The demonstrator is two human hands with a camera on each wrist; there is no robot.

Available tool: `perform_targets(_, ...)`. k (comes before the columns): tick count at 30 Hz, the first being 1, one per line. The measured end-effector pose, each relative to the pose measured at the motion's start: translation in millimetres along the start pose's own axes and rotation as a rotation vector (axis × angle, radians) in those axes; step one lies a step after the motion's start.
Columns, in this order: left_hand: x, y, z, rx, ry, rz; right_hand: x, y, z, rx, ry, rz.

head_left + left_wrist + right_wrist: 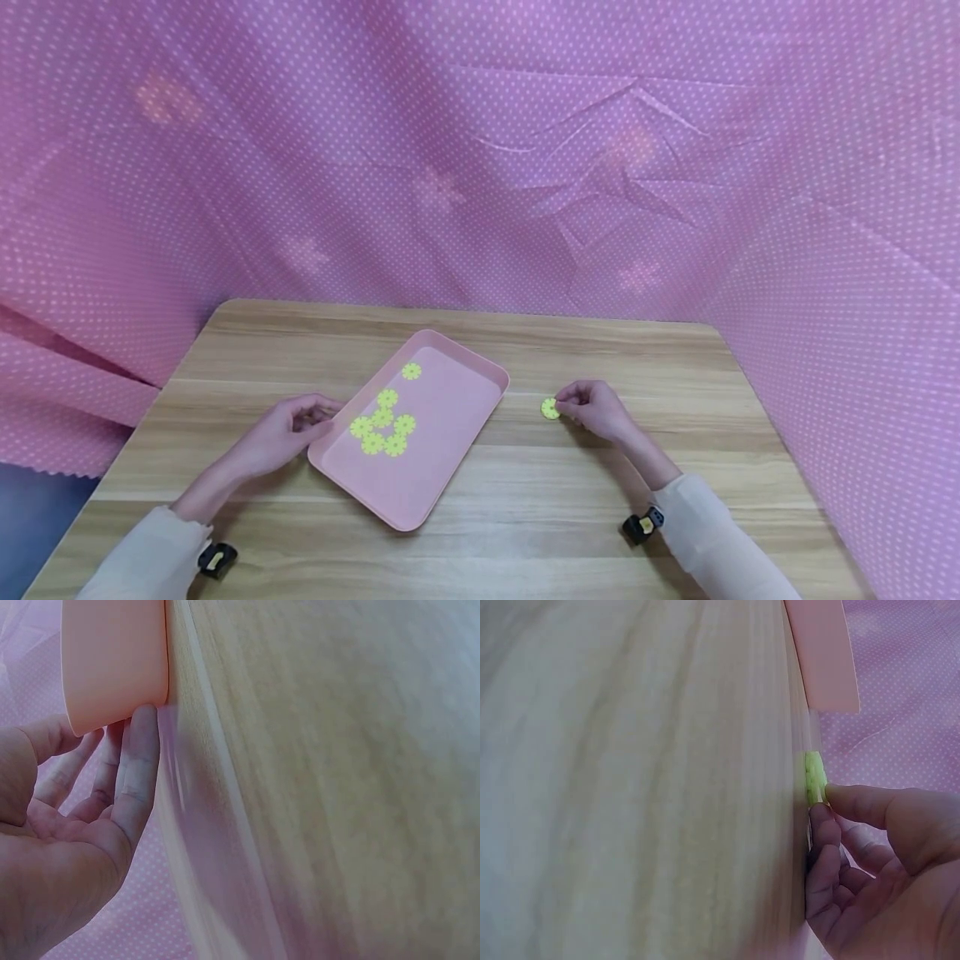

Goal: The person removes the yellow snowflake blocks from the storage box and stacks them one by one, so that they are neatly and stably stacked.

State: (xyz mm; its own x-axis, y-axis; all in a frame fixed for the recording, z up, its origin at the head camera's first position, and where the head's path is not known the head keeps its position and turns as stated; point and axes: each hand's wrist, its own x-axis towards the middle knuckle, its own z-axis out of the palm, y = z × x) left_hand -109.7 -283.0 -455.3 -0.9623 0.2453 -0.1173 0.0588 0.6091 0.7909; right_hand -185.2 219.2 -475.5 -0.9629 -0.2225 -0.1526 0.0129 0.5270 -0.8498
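- Yellow disc [550, 408]: held at the edge of the right hand [592, 408], at 3 o'clock of the pink tray [450, 450] and apart from it; whether it is lifted clear of the wooden table [540, 500] cannot be told.
- Right hand: the disc is pinched between thumb and fingertips, with no gap left around it; in the right wrist view the other fingers are seen curled near the table's surface, and the tray is seen towards 12 o'clock of the disc.
- Left hand [281, 429]: placed at the tray's 9 o'clock side, with the fingers loosely bent and parted from the thumb; the outside of the tray is touched by the fingertips, and nothing is enclosed in the palm.
- Pink tray: laid flat on the table, its long axis turned to between 1 and 2 o'clock.
- Yellow flower-patterned discs [395, 445]: gathered inside the tray, towards 9 o'clock of its middle, some touching or overlapping; one is set apart towards 1 o'clock of the group.
- Black wrist devices [643, 526]: worn at the pale sleeves [697, 517], one at 7 o'clock of the left hand, one at 5 o'clock of the right.
- Dotted pink-purple cloth [480, 167]: hung beyond the table at 12 o'clock and along both sides.
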Motion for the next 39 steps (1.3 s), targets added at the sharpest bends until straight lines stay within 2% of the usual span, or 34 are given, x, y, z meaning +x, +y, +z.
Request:
perform_targets(6,-1.9,0.0,2.5,0.007,0.003,-0.023,0.5,6,0,-0.023,0.008,0.005)
perform_targets(17,-8.9,2.5,9.3,0.0,0.019,0.0,-2.4,1,-5,-0.021,0.011,0.004)
perform_targets(21,-11.4,3.2,11.0,-0.002,0.023,-0.003,-2.2,-12,-5,-0.031,0.007,-0.01)
perform_targets(27,-14.6,4.5,12.8,0.009,0.022,-0.013,-2.6,-43,1,-0.014,-0.038,-0.073)
perform_targets(29,-15.7,5.5,13.3,0.005,0.02,-0.022,-2.4,-53,5,-0.007,-0.051,-0.092)
perform_targets(39,-20.5,7.0,17.5,-0.035,0.009,0.014,5.4,-81,40,-0.021,-0.052,-0.224)
